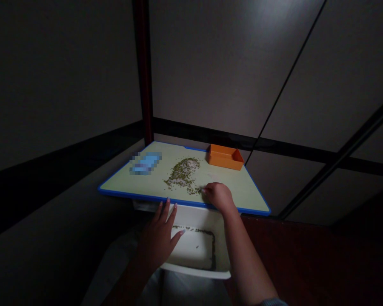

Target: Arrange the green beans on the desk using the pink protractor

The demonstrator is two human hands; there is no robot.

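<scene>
Small green-brown grains [182, 173], perhaps dried seeds or beans, are spread loosely over the middle of a pale board [242, 191] with a blue rim. My right hand [221, 197] rests low over the board at the near right edge of the grains. Its fingers are pinched together, and what they hold, if anything, is too small to make out. My left hand [156, 242] has its fingers spread, the fingertips at the board's front edge and the thumb over a white bin [207, 273]. Some grains lie along the bin's inner edges.
An orange open box [225, 162] stands at the board's back right corner. A blurred light-blue flat item [147, 163] lies on the board's left side. Dark panelled walls [204, 76] rise behind and to the left. Reddish-brown floor [300, 255] shows at right.
</scene>
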